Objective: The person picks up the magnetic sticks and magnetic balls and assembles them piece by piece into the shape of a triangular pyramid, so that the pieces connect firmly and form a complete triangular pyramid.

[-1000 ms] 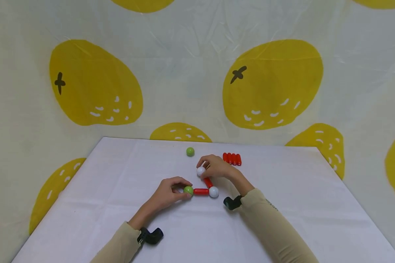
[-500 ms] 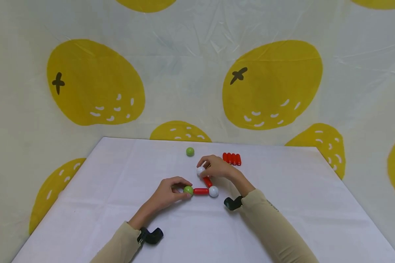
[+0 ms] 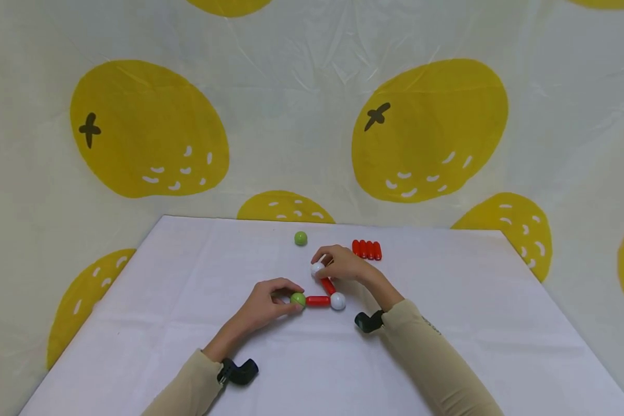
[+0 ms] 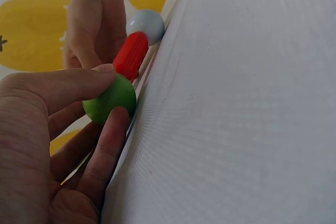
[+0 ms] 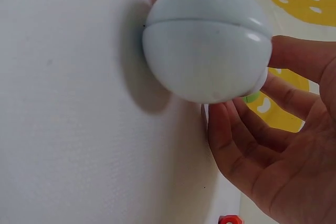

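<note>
We see a pale backdrop (image 3: 291, 86) printed with big yellow fruit behind a white-covered surface (image 3: 463, 346). Two beige sleeves, the right sleeve (image 3: 442, 361) and the left sleeve (image 3: 184, 387), reach in from the near edge, each with a black wrist camera at its cuff.

We find both hands occupied. The left hand (image 3: 267, 303) pinches a green ball (image 3: 298, 299) between thumb and fingers; the right hand (image 3: 340, 263) grasps a glossy white ball (image 3: 318, 270) farther from the person.

Between them lies a bent chain, near the middle of the surface. From the green ball, one red rod (image 3: 318, 301) runs sideways to a second white ball (image 3: 338, 301) at the corner; from there another red rod (image 3: 328, 285) slants away and leftward to the gripped white ball. Neither hand holds the corner ball.

The relation that counts, we judge, is the angle's open side: it faces left and away from the person, and the two held balls stand apart across it with no rod between them.

Four spare red rods (image 3: 366, 249) lie side by side just beyond the right hand, the nearer one, their long axes pointing roughly away from the person. A loose green ball (image 3: 301, 238) sits beyond the gripped white ball and slightly left, again closer to the right hand.
</note>
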The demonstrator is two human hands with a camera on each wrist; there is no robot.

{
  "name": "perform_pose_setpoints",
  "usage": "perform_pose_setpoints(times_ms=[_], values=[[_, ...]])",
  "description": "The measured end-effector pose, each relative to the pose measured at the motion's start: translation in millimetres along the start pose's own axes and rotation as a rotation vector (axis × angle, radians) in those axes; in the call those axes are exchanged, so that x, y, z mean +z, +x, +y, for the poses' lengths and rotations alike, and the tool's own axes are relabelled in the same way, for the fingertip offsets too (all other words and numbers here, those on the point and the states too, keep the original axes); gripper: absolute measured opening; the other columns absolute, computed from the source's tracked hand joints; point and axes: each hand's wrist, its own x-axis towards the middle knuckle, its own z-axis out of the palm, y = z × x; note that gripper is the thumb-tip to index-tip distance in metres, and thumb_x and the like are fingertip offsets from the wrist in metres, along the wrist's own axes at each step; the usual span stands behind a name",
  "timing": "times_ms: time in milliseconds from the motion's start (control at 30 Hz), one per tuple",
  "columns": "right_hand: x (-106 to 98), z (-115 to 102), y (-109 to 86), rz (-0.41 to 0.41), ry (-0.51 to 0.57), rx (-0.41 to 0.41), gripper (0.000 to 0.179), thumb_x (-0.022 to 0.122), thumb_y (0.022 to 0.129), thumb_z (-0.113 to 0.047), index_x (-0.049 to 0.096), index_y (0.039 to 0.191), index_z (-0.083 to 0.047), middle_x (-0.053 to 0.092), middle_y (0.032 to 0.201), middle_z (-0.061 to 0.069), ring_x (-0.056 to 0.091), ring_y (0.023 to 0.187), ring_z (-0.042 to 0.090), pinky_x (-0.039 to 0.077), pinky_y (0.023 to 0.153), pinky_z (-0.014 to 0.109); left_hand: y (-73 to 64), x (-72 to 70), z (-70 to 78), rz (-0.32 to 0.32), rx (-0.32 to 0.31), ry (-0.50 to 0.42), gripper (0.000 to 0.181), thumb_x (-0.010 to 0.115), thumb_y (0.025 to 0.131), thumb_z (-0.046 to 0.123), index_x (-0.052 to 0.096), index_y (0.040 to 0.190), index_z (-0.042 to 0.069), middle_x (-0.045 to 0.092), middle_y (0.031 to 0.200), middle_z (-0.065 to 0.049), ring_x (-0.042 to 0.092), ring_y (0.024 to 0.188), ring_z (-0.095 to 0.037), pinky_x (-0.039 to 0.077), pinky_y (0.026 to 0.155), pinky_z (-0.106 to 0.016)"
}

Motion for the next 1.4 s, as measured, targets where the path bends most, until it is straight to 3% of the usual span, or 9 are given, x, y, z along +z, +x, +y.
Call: perform_pose_setpoints(times_ms=[833, 1400], values=[[1, 5, -14.4, 0.065, 0.041, -0.010, 0.031, 0.076, 0.093, -0.025, 0.069, 0.122, -0.017, 0.070, 0.120, 0.009, 0.064, 0.103, 0.022, 0.061, 0.081, 0.033, -0.3, -0.4, -3.4, 0.000, 0.006, 0.005, 0.033, 0.082, 0.089, 0.033, 0.075, 0.119, 0.021, 0.073, 0.117, 0.005, 0.063, 0.108, -0.016, 0.053, 0.081, -0.021], [2, -1, -16.6, 0.044, 0.042, -0.041, 0.030, 0.073, 0.096, -0.020, 0.069, 0.125, -0.014, 0.070, 0.119, 0.009, 0.065, 0.101, 0.021, 0.061, 0.082, 0.032, 1.2, -1.4, -3.4, 0.006, 0.004, 0.012, 0.032, 0.083, 0.088, 0.034, 0.076, 0.117, 0.023, 0.074, 0.114, 0.007, 0.064, 0.107, -0.015, 0.052, 0.079, -0.020]])
